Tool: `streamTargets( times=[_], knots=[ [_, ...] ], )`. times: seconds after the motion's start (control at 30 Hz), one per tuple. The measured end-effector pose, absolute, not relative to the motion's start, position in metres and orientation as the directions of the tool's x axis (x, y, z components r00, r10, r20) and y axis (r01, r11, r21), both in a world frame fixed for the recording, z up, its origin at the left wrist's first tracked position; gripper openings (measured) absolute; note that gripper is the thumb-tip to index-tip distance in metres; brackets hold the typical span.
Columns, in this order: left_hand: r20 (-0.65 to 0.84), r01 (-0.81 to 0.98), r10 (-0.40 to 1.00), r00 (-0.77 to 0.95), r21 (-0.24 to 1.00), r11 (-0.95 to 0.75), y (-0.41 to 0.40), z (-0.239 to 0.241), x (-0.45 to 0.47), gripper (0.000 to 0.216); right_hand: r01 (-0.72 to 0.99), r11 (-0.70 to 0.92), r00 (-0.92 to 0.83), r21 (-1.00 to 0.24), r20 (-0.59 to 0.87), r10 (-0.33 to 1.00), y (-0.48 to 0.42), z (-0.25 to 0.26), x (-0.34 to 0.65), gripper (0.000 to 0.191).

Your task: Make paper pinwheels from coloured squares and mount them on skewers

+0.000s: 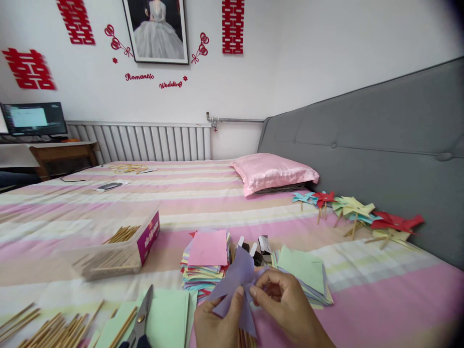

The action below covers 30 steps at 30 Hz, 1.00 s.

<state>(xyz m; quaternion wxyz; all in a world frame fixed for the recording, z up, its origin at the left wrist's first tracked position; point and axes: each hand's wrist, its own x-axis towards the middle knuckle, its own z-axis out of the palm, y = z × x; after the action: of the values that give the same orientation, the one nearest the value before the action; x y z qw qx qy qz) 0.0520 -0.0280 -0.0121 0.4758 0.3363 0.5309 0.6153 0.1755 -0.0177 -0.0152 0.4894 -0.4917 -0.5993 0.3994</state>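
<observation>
A purple paper pinwheel [239, 270], its blades partly folded, is held up between both hands. My left hand [219, 321] grips its lower left side with the thumb on the paper. Opposite, my right hand [284, 302] pinches the paper near the middle with thumb and fingers; whether a small pin is there I cannot make out. Behind the pinwheel rises a stack of coloured paper squares [208, 249] topped by a pink sheet. Green paper squares [304, 268] lie beyond my right hand. Wooden sticks [247, 340] show beneath the pinwheel.
Open scissors [143, 314] rest on green sheets [168, 316] at the front left, near loose sticks [61, 331]. A clear plastic box [119, 261] holds more sticks. Small black-and-white items [264, 245] lie behind my hands. Finished pinwheels [355, 208] lie along the grey headboard [380, 130].
</observation>
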Motion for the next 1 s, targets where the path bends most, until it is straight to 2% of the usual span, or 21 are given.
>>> streamTargets(
  times=[0.27,0.53,0.83,1.0],
  knots=[
    [-0.09,-0.222,0.931,-0.353,0.975,0.01,-0.0295,-0.008,0.0535,0.019,0.218,0.194,-0.028,-0.956,0.193,0.981,-0.0204,-0.0157,0.1742,0.018],
    [-0.113,-0.183,0.976,-0.186,0.98,0.078,-0.0267,-0.0097,0.0459,0.021,0.246,0.2,-0.002,-0.948,0.206,0.979,-0.0223,-0.0075,0.1748,0.016],
    [-0.184,-0.271,0.949,-0.258,0.956,0.112,-0.0285,-0.0046,0.0507,0.019,0.292,0.219,-0.026,-0.931,0.221,0.975,-0.0209,-0.0126,0.1727,0.018],
    [-0.2,-0.393,0.955,-0.219,0.914,0.101,-0.0275,-0.0064,0.0476,0.02,0.131,0.274,-0.014,-0.953,0.274,0.961,-0.0238,-0.0112,0.1709,0.021]
  ],
)
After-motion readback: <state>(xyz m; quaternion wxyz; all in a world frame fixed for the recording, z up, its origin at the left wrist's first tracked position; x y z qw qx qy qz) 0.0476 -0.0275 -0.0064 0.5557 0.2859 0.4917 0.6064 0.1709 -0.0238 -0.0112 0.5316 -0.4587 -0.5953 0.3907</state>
